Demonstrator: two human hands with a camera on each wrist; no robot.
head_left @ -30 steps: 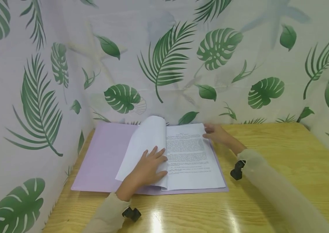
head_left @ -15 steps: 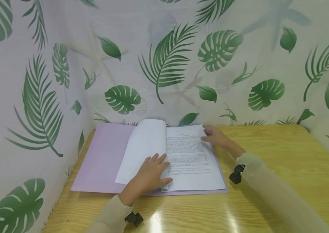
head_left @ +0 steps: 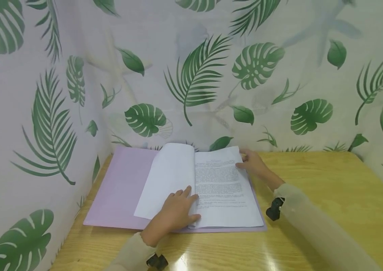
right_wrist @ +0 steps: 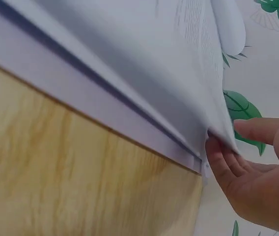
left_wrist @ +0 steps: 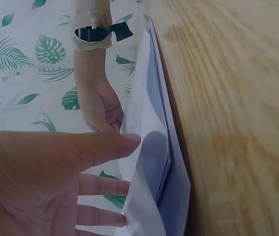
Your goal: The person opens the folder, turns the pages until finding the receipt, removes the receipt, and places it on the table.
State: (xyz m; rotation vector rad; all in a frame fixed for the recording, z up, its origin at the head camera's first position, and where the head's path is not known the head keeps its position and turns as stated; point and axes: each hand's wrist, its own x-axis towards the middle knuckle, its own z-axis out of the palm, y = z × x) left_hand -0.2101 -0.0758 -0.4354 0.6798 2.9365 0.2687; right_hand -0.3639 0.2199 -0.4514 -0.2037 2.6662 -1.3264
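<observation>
A lilac folder (head_left: 123,184) lies spread open, holding a stack of paper. Its turned sheets (head_left: 164,173) curve over to the left, white side up, and a printed page (head_left: 220,188) faces up on the right. My left hand (head_left: 174,210) rests with spread, straight fingers on the turned sheets beside the fold, thumb reaching over the printed page. At the far right corner, my right hand (head_left: 256,167) holds the top sheet, thumb above and fingers (right_wrist: 223,160) curled underneath. That corner is raised off the stack in the right wrist view.
The folder lies on a light wooden table (head_left: 313,188) near its left side. A white cloth with green leaves (head_left: 212,124) hangs behind and to the left. Black cameras (head_left: 274,209) are strapped to both sleeved wrists.
My left hand has slid toward the near edge along the fold, and the turned sheets lie flatter. My right hand stays at the far corner, where the sheet is now lifted more.
</observation>
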